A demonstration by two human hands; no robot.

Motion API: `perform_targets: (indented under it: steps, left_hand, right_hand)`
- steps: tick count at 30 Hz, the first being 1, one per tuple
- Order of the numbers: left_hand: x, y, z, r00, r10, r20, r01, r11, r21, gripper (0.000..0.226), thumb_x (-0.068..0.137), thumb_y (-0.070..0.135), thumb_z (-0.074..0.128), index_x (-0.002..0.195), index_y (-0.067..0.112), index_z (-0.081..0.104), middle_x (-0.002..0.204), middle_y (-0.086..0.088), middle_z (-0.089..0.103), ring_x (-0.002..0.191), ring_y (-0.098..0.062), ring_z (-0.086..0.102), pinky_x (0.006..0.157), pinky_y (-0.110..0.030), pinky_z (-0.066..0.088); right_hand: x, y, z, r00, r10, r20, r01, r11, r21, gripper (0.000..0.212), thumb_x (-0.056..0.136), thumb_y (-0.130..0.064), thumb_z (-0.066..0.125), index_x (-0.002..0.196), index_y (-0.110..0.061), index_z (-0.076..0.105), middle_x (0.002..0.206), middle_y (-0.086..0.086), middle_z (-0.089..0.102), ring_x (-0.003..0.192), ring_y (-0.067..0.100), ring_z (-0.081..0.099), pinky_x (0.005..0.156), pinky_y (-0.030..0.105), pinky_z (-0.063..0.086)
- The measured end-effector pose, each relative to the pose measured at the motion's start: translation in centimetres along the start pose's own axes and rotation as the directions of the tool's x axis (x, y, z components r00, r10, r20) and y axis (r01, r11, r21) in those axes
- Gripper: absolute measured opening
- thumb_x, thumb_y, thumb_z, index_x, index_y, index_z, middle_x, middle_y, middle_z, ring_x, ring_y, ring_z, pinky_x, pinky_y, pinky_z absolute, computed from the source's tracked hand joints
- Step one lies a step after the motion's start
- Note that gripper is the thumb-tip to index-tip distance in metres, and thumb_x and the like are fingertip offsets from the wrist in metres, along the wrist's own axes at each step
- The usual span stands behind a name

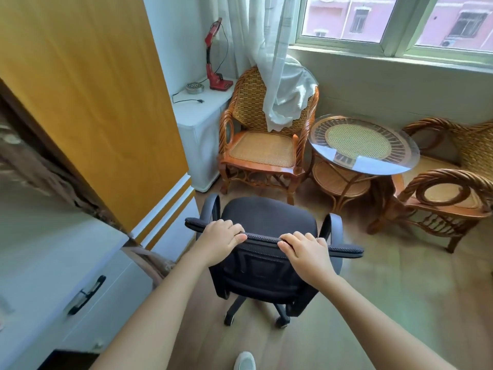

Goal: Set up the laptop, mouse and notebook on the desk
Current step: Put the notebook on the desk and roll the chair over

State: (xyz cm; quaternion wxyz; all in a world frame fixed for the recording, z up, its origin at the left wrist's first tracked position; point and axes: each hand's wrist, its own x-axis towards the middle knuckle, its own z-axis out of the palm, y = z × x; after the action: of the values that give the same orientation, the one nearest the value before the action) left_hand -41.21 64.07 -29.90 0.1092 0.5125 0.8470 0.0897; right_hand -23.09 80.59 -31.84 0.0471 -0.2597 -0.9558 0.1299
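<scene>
A black mesh office chair (pixel 269 217) on castors stands in front of me with its back toward me. My left hand (pixel 220 240) grips the top edge of the chair's backrest on the left. My right hand (pixel 304 251) grips the same top edge on the right, fingers curled over it. The white desk (pixel 53 252) with a black drawer handle (pixel 86 295) runs along my left. No laptop, mouse or notebook shows in this view.
A tall orange cabinet (pixel 88 102) rises at the left. Beyond the office chair stand a rattan armchair (pixel 264 145), a round glass-topped rattan table (pixel 362 145) and a second rattan chair (pixel 450 188). A red lamp (pixel 214 62) sits on a white unit. Wooden floor (pixel 373 303) lies open at the right.
</scene>
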Motion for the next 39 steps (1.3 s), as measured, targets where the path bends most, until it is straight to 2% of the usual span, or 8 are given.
perform_targets:
  steps: [5, 11, 17, 27, 33, 39]
  left_hand:
    - [-5.7, 2.4, 1.2, 0.989, -0.149, 0.002, 0.149, 0.986, -0.070, 0.034, 0.102, 0.043, 0.032, 0.115, 0.026, 0.058, 0.104, 0.001, 0.059, 0.104, -0.022, 0.050, 0.096, -0.037, 0.034]
    - [-11.0, 8.4, 3.8, 0.957, -0.286, -0.051, 0.276, 0.951, -0.140, 0.033, 0.102, 0.040, 0.034, 0.115, 0.027, 0.060, 0.110, -0.001, 0.059, 0.108, -0.024, 0.049, 0.099, -0.038, 0.030]
    - [-16.8, 13.5, 5.7, 0.933, -0.351, -0.079, 0.330, 0.922, -0.202, 0.032, 0.101, 0.040, 0.035, 0.116, 0.028, 0.061, 0.113, 0.001, 0.059, 0.109, -0.024, 0.048, 0.097, -0.038, 0.029]
    - [-25.1, 19.3, 7.8, 0.908, -0.412, -0.078, 0.381, 0.888, -0.256, 0.032, 0.100, 0.045, 0.038, 0.115, 0.031, 0.062, 0.112, 0.004, 0.059, 0.111, -0.021, 0.048, 0.099, -0.036, 0.028]
    - [-31.5, 23.7, 9.9, 0.888, -0.446, -0.113, 0.403, 0.872, -0.279, 0.031, 0.098, 0.048, 0.038, 0.113, 0.033, 0.061, 0.109, 0.006, 0.059, 0.111, -0.018, 0.047, 0.099, -0.033, 0.026]
    - [-38.0, 28.3, 11.0, 0.859, -0.498, -0.116, 0.457, 0.850, -0.263, 0.032, 0.099, 0.047, 0.037, 0.116, 0.032, 0.060, 0.111, 0.004, 0.058, 0.113, -0.019, 0.047, 0.100, -0.034, 0.027]
  right_hand:
    - [-4.0, -0.6, -0.2, 0.993, -0.113, 0.025, 0.113, 0.993, 0.013, 0.035, 0.097, -0.051, 0.028, 0.113, -0.037, 0.055, 0.102, -0.010, 0.062, 0.098, 0.019, 0.054, 0.086, 0.035, 0.033]
    - [-8.6, 2.0, -1.6, 0.973, -0.213, 0.091, 0.216, 0.976, -0.029, 0.037, 0.097, -0.051, 0.027, 0.117, -0.036, 0.055, 0.105, -0.007, 0.062, 0.102, 0.021, 0.053, 0.088, 0.036, 0.036]
    - [-13.9, 3.7, -2.6, 0.946, -0.301, 0.124, 0.308, 0.951, -0.038, 0.036, 0.097, -0.051, 0.029, 0.117, -0.037, 0.055, 0.103, -0.008, 0.061, 0.101, 0.021, 0.052, 0.084, 0.035, 0.034]
    - [-22.8, 4.6, -2.2, 0.936, -0.322, 0.142, 0.325, 0.946, 0.004, 0.034, 0.097, -0.050, 0.030, 0.118, -0.038, 0.054, 0.099, -0.008, 0.058, 0.101, 0.021, 0.050, 0.082, 0.035, 0.026]
    - [-29.7, 5.3, -1.9, 0.918, -0.382, 0.102, 0.388, 0.920, -0.047, 0.033, 0.096, -0.051, 0.026, 0.114, -0.041, 0.051, 0.088, -0.014, 0.046, 0.094, 0.017, 0.046, 0.078, 0.032, 0.017]
    - [-35.6, 5.3, -2.3, 0.887, -0.446, 0.123, 0.454, 0.890, -0.043, 0.034, 0.096, -0.053, 0.022, 0.114, -0.043, 0.049, 0.088, -0.016, 0.043, 0.094, 0.015, 0.044, 0.079, 0.033, 0.017]
